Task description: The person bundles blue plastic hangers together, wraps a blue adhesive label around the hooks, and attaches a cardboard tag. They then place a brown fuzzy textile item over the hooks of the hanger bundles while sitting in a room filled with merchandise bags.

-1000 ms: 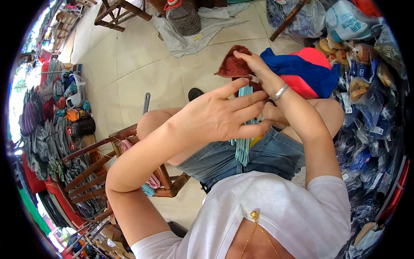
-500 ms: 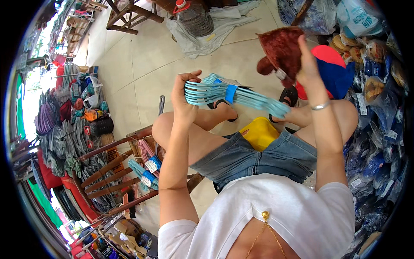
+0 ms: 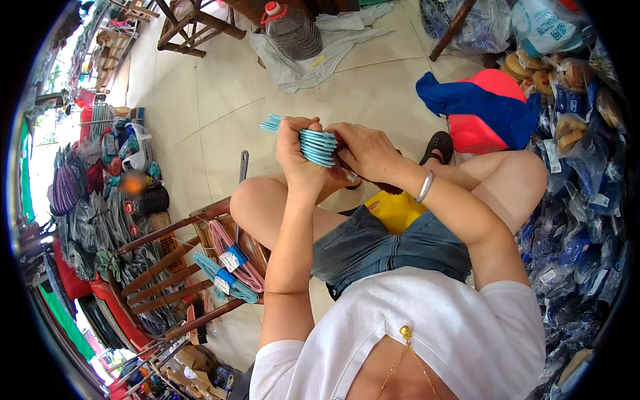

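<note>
My left hand is closed round a bundle of light blue clothes hangers, whose curved ends point toward my right hand. Pressed against those ends, my right hand has its fingers curled on a dark red-brown plush cloth. Part of the cloth lies between the hangers and my palm, and part hangs below my wrist. Both hands are close together above my lap, and the far part of the bundle is mostly hidden behind my left hand.
Left of my knee, a wooden chair bears a pink hanger bundle and another light blue hanger bundle. A blue cloth drapes over a red item ahead right. Bagged goods pile up at right. A large bottle stands ahead.
My right hand has brought the red-brown cloth leftward from the far right to the hangers. My left hand has turned the bundle, so its ends now meet the cloth.
</note>
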Action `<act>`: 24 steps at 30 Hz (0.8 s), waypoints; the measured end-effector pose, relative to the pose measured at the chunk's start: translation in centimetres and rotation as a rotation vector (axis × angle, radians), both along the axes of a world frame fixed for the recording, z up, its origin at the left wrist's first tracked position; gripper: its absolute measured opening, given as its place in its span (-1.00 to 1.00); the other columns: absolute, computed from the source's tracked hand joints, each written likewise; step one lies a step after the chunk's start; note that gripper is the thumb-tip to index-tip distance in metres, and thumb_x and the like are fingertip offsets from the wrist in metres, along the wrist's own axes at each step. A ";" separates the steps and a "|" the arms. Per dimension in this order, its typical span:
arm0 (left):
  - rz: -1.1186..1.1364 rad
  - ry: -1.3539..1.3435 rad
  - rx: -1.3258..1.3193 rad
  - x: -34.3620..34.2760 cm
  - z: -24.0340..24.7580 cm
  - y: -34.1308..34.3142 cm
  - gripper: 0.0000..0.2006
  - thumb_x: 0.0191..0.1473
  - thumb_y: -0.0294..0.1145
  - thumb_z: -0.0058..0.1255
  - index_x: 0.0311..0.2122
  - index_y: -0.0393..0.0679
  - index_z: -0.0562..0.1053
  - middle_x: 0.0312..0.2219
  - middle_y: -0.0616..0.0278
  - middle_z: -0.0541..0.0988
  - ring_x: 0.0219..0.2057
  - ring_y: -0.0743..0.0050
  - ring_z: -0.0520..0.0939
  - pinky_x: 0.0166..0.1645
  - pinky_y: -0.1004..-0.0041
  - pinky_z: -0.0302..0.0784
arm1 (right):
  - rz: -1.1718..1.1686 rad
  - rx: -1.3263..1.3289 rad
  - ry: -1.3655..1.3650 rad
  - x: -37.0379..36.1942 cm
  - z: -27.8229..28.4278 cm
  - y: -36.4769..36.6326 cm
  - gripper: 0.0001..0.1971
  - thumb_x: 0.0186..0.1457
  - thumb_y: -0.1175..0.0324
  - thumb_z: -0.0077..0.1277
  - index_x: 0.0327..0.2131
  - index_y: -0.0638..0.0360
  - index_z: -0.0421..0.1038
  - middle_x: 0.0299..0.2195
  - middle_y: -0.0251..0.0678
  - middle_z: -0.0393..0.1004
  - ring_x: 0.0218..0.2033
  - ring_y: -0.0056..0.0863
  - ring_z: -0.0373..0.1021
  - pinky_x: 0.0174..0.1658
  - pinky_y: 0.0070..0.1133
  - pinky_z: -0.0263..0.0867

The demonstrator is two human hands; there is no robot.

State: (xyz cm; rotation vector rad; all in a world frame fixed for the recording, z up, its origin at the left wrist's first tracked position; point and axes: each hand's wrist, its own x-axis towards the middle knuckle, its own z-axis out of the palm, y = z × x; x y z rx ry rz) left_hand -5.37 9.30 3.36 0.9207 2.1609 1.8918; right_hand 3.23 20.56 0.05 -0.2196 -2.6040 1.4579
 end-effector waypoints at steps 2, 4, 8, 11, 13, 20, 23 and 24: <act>0.011 0.003 0.079 -0.7 -0.2 -0.3 -0.79 -0.12 -0.68 0.00 -0.35 -0.23 0.28 -0.45 0.29 0.40 -0.42 0.64 0.38 -0.29 0.63 0.33 | -0.060 0.032 0.118 -0.2 -0.4 -0.6 -0.73 -0.04 0.40 -0.08 -0.19 0.13 0.24 -0.35 -0.20 0.45 -0.33 -0.15 0.39 -0.32 -0.33 0.30; 0.015 -0.016 0.034 -0.6 0.2 -0.8 -0.79 -0.13 -0.69 -0.01 -0.36 -0.22 0.27 -0.47 0.32 0.39 -0.42 0.65 0.38 -0.29 0.65 0.32 | -0.054 0.024 0.129 -0.2 -0.5 -1.0 -0.72 -0.04 0.39 -0.09 -0.19 0.13 0.24 -0.40 -0.16 0.46 -0.37 -0.12 0.39 -0.33 -0.32 0.30; -0.008 0.013 0.032 -0.9 0.4 -1.5 -0.78 -0.14 -0.69 -0.01 -0.37 -0.20 0.27 -0.50 0.36 0.37 -0.45 0.68 0.35 -0.31 0.67 0.31 | 0.032 0.040 0.066 -0.3 -0.5 -0.6 -0.67 -0.05 0.46 -0.13 -0.13 0.16 0.25 -0.38 -0.13 0.46 -0.37 -0.11 0.40 -0.31 -0.34 0.32; 0.016 -0.016 0.020 -1.2 0.1 -2.1 -0.79 -0.13 -0.69 -0.03 -0.36 -0.19 0.27 -0.51 0.39 0.35 -0.47 0.70 0.33 -0.34 0.68 0.29 | 0.148 -0.049 -0.041 -0.5 0.1 0.5 -0.60 -0.06 0.49 -0.18 -0.05 0.17 0.23 -0.34 -0.09 0.46 -0.33 -0.10 0.40 -0.26 -0.35 0.32; 0.057 -0.053 0.007 -1.4 -0.4 -2.5 -0.80 -0.12 -0.69 -0.05 -0.36 -0.18 0.28 -0.51 0.41 0.34 -0.48 0.71 0.32 -0.35 0.69 0.27 | 0.162 -0.072 -0.048 -0.3 0.2 0.9 -0.59 -0.06 0.50 -0.20 -0.04 0.17 0.23 -0.33 -0.07 0.45 -0.30 -0.10 0.39 -0.24 -0.35 0.31; 0.124 -0.019 -0.063 -1.5 -1.2 -2.8 -0.83 -0.08 -0.69 -0.09 -0.35 -0.18 0.29 -0.52 0.41 0.34 -0.50 0.73 0.32 -0.41 0.68 0.28 | 0.074 -0.181 -0.048 1.5 -1.0 2.2 -0.59 -0.04 0.46 -0.20 -0.03 0.20 0.22 -0.25 -0.12 0.44 -0.21 -0.17 0.36 -0.14 -0.39 0.27; 0.141 -0.068 -0.060 -0.4 0.2 -1.6 -0.83 -0.08 -0.69 -0.09 -0.35 -0.18 0.29 -0.55 0.41 0.34 -0.52 0.72 0.33 -0.43 0.66 0.29 | -0.034 0.138 0.147 1.5 -0.6 -0.3 -0.54 -0.10 0.41 -0.05 -0.03 0.18 0.22 -0.19 -0.17 0.39 -0.18 -0.17 0.32 -0.11 -0.39 0.25; 0.140 -0.100 -0.043 -0.1 0.5 -1.3 -0.82 -0.08 -0.70 -0.09 -0.35 -0.18 0.29 -0.56 0.41 0.34 -0.53 0.72 0.33 -0.44 0.66 0.30 | -0.055 0.278 0.189 1.1 -1.3 -1.3 -0.54 -0.11 0.40 -0.02 -0.05 0.17 0.23 -0.16 -0.18 0.36 -0.16 -0.17 0.31 -0.11 -0.38 0.25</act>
